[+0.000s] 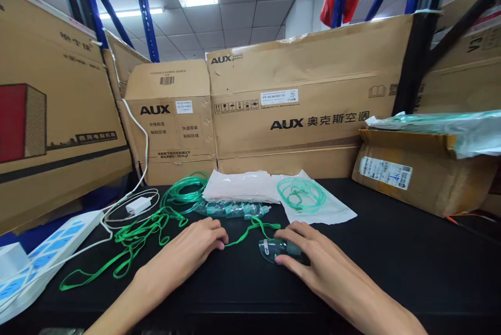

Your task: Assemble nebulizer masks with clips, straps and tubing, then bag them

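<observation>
Left fingers curled down, tips closed on the end of a green strap. The grip itself is partly hidden under the knuckles. Right fingers bent over a clear green-tinted mask and closed loosely round it, thumb on the near side. The mask lies on the black desk, mostly covered by the right hand, with only its left end showing. The strap runs from the left hand in a loop up and over to the mask. Both forearms rest low over the front of the desk.

Left of the left hand: a loose tangle of straps, same green. Behind it is a coil of green tubing, a white charger and a power strip at the desk's left edge. Behind the hands: a row of clear connectors, a stack of white bags, and one bag holding a tubing coil. Cardboard boxes stand along the back.
</observation>
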{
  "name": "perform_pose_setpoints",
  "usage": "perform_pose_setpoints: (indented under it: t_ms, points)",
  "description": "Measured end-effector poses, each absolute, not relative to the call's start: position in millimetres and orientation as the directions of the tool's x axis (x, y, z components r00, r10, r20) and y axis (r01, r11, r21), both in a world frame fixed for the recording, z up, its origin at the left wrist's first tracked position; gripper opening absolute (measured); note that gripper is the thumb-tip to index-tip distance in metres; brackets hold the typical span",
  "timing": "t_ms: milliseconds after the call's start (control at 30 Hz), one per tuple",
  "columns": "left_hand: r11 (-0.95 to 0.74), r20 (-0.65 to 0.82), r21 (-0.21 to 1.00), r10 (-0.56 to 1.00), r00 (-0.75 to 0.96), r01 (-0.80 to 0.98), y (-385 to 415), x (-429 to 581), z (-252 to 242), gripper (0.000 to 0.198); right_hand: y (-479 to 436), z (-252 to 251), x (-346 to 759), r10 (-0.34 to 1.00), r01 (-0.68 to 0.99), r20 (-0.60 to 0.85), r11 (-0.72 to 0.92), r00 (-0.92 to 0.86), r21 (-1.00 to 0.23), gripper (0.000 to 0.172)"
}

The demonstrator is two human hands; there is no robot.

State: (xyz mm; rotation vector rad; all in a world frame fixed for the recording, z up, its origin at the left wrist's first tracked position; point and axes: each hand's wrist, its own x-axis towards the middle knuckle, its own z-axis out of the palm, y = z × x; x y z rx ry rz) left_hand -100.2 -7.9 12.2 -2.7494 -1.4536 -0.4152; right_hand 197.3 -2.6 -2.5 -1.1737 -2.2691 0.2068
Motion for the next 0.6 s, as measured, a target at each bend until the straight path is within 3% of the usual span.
perform_pose_setpoints:
  t_ms: [133, 300, 433, 600]
  points:
    - [-0.563, 0.357, 0.302, 0.815, 0.457, 0.769, -11.0, -97.5, 0.8, 0.024, -3.3, -2.5, 189.3, 0.855, 0.597, 0.387, 0.517, -0.344, -0.613, 0.023]
    - [-0.461, 0.366, 0.646, 0.886, 0.283, 0.608, -12.4, -76.3, -12.1, 0.028, -8.6, -9.5, 168.3, 0.905, 0.145, 0.34, 0.383, -0.255, -0.912, 0.032]
    - [-0.341, 0.295, 0.844, 0.94, 0.172, 0.414, -17.1, -58.0, -15.6, 0.04, -11.1, -16.7, 159.3, 0.926, 0.003, 0.238, 0.25, -0.293, -0.968, 0.048]
    - [-0.302, 0.303, 0.914, 0.952, 0.04, 0.271, -18.8, -47.6, -21.7, 0.046, -13.4, -18.3, 158.8, 0.931, -0.026, 0.209, 0.211, -0.299, -0.977, 0.045]
